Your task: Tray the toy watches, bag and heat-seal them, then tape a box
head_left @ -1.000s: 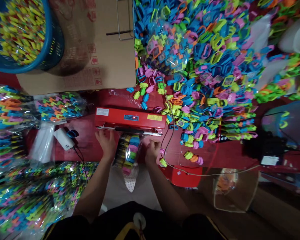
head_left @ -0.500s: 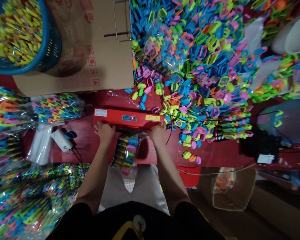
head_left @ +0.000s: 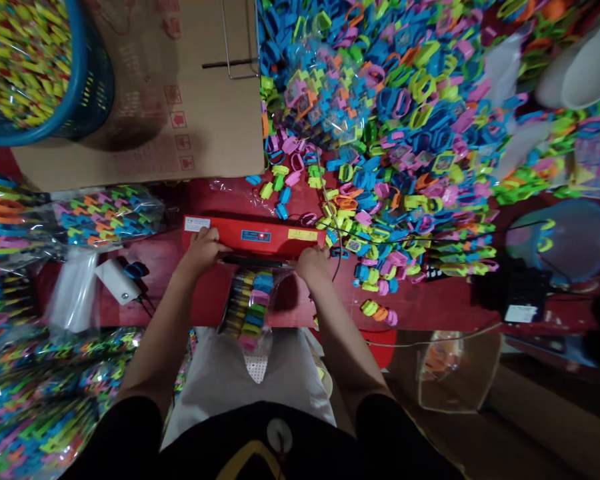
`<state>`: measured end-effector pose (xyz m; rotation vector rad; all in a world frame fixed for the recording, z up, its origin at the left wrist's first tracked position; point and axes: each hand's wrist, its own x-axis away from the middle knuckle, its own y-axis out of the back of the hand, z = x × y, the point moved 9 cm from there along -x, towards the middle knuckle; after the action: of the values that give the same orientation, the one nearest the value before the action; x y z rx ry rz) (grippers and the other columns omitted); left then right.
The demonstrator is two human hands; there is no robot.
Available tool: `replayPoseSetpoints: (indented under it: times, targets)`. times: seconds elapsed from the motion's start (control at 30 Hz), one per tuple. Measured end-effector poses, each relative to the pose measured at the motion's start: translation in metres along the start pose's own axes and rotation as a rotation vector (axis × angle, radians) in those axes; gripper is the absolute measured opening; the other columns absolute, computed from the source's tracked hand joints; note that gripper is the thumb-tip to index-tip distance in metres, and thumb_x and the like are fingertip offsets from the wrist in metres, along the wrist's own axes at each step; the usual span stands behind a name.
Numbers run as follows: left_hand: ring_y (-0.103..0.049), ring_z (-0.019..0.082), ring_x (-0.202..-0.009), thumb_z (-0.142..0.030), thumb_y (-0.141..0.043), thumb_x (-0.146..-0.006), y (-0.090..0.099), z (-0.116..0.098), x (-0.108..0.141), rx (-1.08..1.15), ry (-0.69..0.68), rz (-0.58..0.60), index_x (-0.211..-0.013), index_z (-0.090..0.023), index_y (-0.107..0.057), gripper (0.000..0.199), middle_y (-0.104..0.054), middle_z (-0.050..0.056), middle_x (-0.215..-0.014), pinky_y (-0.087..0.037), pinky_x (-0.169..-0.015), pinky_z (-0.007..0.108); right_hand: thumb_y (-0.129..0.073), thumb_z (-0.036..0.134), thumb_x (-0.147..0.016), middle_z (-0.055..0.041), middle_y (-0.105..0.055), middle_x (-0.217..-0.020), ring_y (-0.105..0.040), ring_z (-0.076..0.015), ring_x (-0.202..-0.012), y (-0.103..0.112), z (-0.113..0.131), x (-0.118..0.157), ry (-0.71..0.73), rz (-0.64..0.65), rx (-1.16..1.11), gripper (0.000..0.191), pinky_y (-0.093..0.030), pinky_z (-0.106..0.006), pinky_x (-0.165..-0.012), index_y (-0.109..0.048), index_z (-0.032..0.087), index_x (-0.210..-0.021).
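A long red sealing machine (head_left: 220, 239) with a small red light lies across the red table. At its left end, my left hand (head_left: 205, 248) rests with bent fingers on the top and front edge. My right hand (head_left: 311, 263) is curled at the right end of the dark front bar, its fingertips partly hidden. Between my hands, a clear bag of colourful toy watches (head_left: 253, 310) hangs from the bar over the table's front edge, its top end at the bar.
A blue basket (head_left: 75, 80) of yellow pieces stands on cardboard (head_left: 220, 133) at upper left. Loose toy watches (head_left: 420, 147) are heaped at right, crossed by a cable. Filled bags (head_left: 110, 217), flat clear bags (head_left: 75, 293) and a white device (head_left: 119, 281) lie left.
My left hand has shifted up onto the machine's top near its white label. My right hand and the bag stay almost in place, while the whole view has moved slightly.
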<state>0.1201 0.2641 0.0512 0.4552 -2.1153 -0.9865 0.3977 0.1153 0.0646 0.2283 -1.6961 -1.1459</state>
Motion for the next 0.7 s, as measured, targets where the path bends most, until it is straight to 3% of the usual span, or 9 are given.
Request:
replayPoseSetpoints:
  times: [0.1, 0.23, 0.4, 0.53, 0.63, 0.7]
  targets:
    - [-0.050, 0.039, -0.132, -0.027, -0.063, -0.106, 0.004, -0.007, -0.010, -0.064, -0.097, 0.042, -0.101, -0.026, -0.092, 0.030, -0.065, 0.014, -0.122, -0.041, -0.112, 0.050, -0.078, 0.036, -0.101, -0.0341, -0.070, -0.146, -0.058, -0.0486, -0.145, -0.002, 0.002, -0.002, -0.121, 0.015, -0.013, 0.048, -0.056, -0.056, -0.108, -0.081, 0.007, -0.139]
    - [-0.050, 0.039, -0.130, -0.023, -0.062, -0.103, 0.000, -0.006, -0.011, -0.079, -0.145, 0.029, -0.090, -0.024, -0.089, 0.030, -0.064, 0.015, -0.120, -0.042, -0.110, 0.051, -0.064, 0.023, -0.102, -0.0324, -0.070, -0.146, -0.062, -0.0461, -0.139, -0.007, 0.001, 0.006, -0.186, -0.072, -0.096, 0.038, -0.055, -0.053, -0.108, -0.086, 0.008, -0.129]
    - [-0.052, 0.034, -0.117, -0.019, -0.060, -0.102, -0.004, -0.001, 0.001, -0.015, -0.174, -0.056, -0.085, -0.024, -0.086, 0.031, -0.063, 0.014, -0.113, -0.046, -0.101, 0.049, -0.053, 0.028, -0.108, -0.0324, -0.071, -0.130, -0.060, -0.0431, -0.129, -0.016, -0.004, 0.014, -0.084, -0.163, -0.146, 0.044, -0.047, -0.053, -0.113, -0.087, 0.003, -0.119]
    - [-0.053, 0.034, -0.116, -0.015, -0.062, -0.098, -0.003, -0.002, 0.005, 0.016, -0.166, -0.088, -0.084, -0.023, -0.085, 0.028, -0.064, 0.015, -0.111, -0.047, -0.100, 0.050, -0.058, 0.036, -0.108, -0.0287, -0.070, -0.128, -0.055, -0.0422, -0.128, -0.007, -0.019, 0.018, -0.030, -0.266, -0.198, 0.039, -0.044, -0.056, -0.114, -0.086, 0.010, -0.109]
    - [-0.055, 0.036, -0.120, -0.021, -0.065, -0.100, 0.000, -0.002, 0.005, 0.008, -0.131, -0.097, -0.083, -0.023, -0.084, 0.026, -0.065, 0.015, -0.110, -0.047, -0.103, 0.053, -0.071, 0.050, -0.105, -0.0188, -0.070, -0.120, -0.055, -0.0366, -0.126, 0.001, -0.008, 0.017, 0.115, -0.288, -0.333, 0.033, -0.043, -0.050, -0.115, -0.081, 0.018, -0.105]
    - [-0.055, 0.037, -0.122, -0.027, -0.064, -0.102, 0.002, -0.001, 0.005, -0.006, -0.103, -0.094, -0.082, -0.023, -0.084, 0.028, -0.065, 0.016, -0.109, -0.047, -0.105, 0.054, -0.084, 0.058, -0.097, -0.0154, -0.068, -0.127, -0.055, -0.0348, -0.125, 0.000, 0.008, 0.017, 0.155, -0.260, -0.408, 0.041, -0.045, -0.047, -0.112, -0.076, 0.021, -0.112]
